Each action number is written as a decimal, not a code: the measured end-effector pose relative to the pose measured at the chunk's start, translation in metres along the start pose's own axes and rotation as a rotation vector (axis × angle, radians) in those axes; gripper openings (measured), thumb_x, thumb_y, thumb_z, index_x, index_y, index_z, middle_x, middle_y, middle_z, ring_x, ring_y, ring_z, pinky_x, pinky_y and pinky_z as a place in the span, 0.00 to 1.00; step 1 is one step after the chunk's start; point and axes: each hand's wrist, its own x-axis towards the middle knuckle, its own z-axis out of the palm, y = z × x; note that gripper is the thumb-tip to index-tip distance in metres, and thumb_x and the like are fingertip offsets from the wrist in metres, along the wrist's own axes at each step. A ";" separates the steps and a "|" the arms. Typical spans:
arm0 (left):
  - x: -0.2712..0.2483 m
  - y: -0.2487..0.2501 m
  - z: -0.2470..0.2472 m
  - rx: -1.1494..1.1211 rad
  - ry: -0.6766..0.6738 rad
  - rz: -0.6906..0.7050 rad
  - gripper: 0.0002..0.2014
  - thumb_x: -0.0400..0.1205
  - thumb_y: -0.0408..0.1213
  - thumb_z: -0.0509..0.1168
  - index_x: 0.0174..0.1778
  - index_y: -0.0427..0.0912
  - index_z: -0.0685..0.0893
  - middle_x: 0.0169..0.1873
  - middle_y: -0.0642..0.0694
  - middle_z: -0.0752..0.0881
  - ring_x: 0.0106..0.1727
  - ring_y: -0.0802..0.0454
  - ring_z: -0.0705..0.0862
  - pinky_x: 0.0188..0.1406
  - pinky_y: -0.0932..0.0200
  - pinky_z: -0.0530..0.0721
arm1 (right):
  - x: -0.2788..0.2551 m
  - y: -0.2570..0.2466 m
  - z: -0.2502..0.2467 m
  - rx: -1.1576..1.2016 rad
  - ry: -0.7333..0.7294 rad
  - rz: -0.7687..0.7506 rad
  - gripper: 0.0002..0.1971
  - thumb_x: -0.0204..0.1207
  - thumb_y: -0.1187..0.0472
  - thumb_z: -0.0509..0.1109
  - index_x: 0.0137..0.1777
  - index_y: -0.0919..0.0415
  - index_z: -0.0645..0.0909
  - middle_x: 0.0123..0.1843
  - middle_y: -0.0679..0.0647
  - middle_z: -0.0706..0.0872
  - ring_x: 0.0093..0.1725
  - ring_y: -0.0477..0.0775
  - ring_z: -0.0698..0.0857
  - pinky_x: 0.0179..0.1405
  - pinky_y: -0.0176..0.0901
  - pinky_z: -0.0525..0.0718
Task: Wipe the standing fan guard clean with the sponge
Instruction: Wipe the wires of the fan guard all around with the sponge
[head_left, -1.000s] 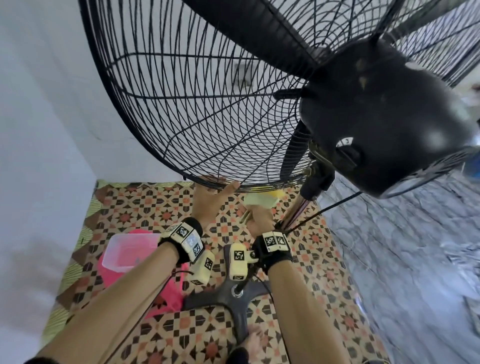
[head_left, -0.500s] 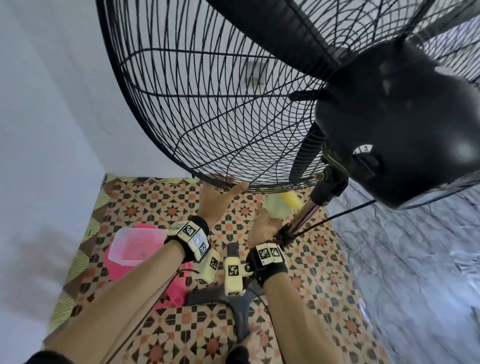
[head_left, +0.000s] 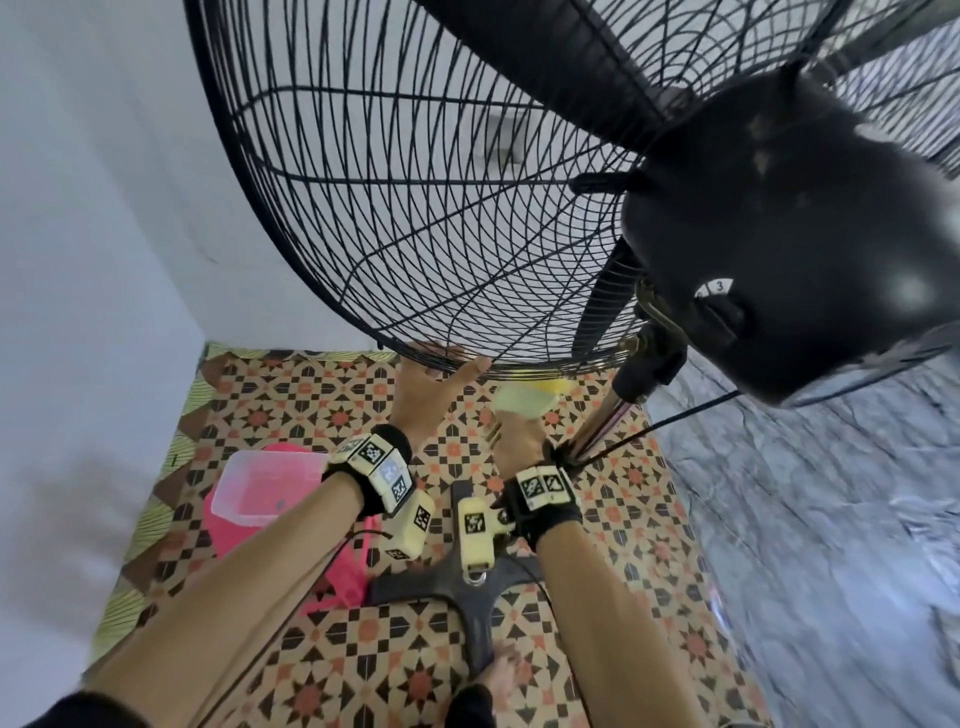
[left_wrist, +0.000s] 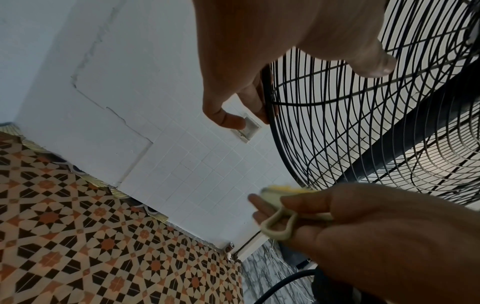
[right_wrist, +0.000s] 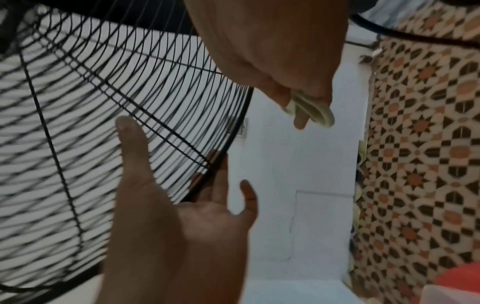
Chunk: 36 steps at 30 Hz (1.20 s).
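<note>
The left hand (head_left: 431, 395) reaches up to the bottom rim of the black wire fan guard (head_left: 415, 208), its fingers curling over the rim while the thumb stretches along the wires; in the right wrist view the same hand (right_wrist: 182, 205) shows its palm spread against the guard (right_wrist: 103, 102), with the fingertips hooked behind the outer ring. The right hand (head_left: 519, 441) sits just beside it, a little nearer the pole (head_left: 602, 421), and pinches a pale yellow sponge (head_left: 524, 400) between thumb and fingers. The sponge is held right under the guard's lower edge; whether it touches the wires cannot be told from the head view. From the left wrist, the right hand (left_wrist: 363, 236) appears with the folded sponge (left_wrist: 280, 216) squeezed in its fingers, close to the rim of the guard (left_wrist: 363, 123). The fan's black motor housing (head_left: 779, 234) hangs large on the right of the head view, with a speed dial (head_left: 719, 296) marked 3. Below, the fan's dark cross-shaped base (head_left: 467, 597) stands on a patterned floor (head_left: 311, 405) of brown and orange tiles. A clear plastic tub (head_left: 265, 483) rests on something pink (head_left: 228, 525) near the white wall (head_left: 93, 260), left of the arms.
</note>
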 end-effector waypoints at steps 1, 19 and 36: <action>0.000 0.002 0.000 -0.011 -0.012 0.006 0.23 0.75 0.60 0.80 0.51 0.44 0.88 0.38 0.59 0.89 0.46 0.67 0.88 0.55 0.61 0.85 | 0.000 -0.003 0.001 -0.045 0.036 -0.043 0.05 0.85 0.60 0.66 0.53 0.62 0.80 0.51 0.56 0.85 0.36 0.46 0.88 0.33 0.35 0.84; -0.010 0.021 -0.001 -0.059 -0.055 -0.099 0.50 0.69 0.67 0.81 0.83 0.48 0.71 0.78 0.50 0.81 0.72 0.45 0.84 0.77 0.44 0.77 | -0.047 0.012 -0.023 -0.281 0.299 -0.271 0.18 0.84 0.63 0.69 0.72 0.66 0.75 0.53 0.59 0.86 0.49 0.60 0.86 0.48 0.44 0.85; -0.121 0.055 0.047 0.236 -0.390 -0.193 0.08 0.94 0.37 0.56 0.58 0.40 0.79 0.42 0.47 0.81 0.39 0.55 0.80 0.36 0.67 0.84 | -0.077 0.004 -0.131 -0.840 -0.350 -0.600 0.23 0.82 0.58 0.68 0.77 0.51 0.78 0.70 0.43 0.85 0.66 0.45 0.86 0.63 0.42 0.85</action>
